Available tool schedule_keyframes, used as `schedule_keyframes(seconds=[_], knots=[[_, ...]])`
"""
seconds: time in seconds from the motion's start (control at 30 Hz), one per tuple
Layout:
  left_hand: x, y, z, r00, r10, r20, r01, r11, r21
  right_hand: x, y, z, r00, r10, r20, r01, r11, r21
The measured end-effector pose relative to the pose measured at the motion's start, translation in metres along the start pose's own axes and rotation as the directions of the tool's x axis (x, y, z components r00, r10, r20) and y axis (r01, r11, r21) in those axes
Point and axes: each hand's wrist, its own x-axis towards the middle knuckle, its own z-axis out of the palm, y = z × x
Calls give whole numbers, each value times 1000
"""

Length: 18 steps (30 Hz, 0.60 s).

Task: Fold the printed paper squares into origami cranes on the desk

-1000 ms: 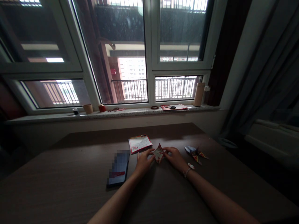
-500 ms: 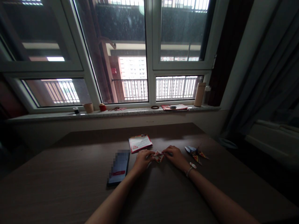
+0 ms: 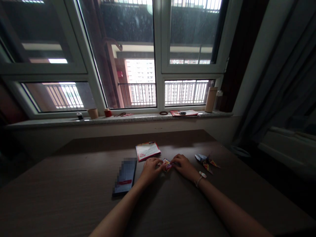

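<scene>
A small folded piece of printed red and white paper lies low on the dark wooden table between my two hands. My left hand pinches its left side with the fingers closed. On the paper's right side my right hand presses with curled fingers; a light bracelet sits on that wrist. A flat stack of the same printed paper lies just beyond my left hand.
A dark phone lies left of my left hand. Folded paper figures sit to the right of my right hand. The windowsill holds cups, scissors, papers and a tall beige bottle. A curtain hangs at right.
The paper stood up as a pointed shape between my fingers; now it is pressed down smaller and flatter against the table. Both hands have drawn closer together.
</scene>
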Motion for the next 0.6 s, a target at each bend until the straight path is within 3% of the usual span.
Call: schedule_keyframes(seconds=[0.27,0.6], knots=[[-4,9,-4,999,-31,31,28,995,93,1,1,1,1000,-15,15,16,999,-38],[-4,-3,4,998,22,60,-31,988,154,-2,-1,2,996,-81,41,82,996,-22]])
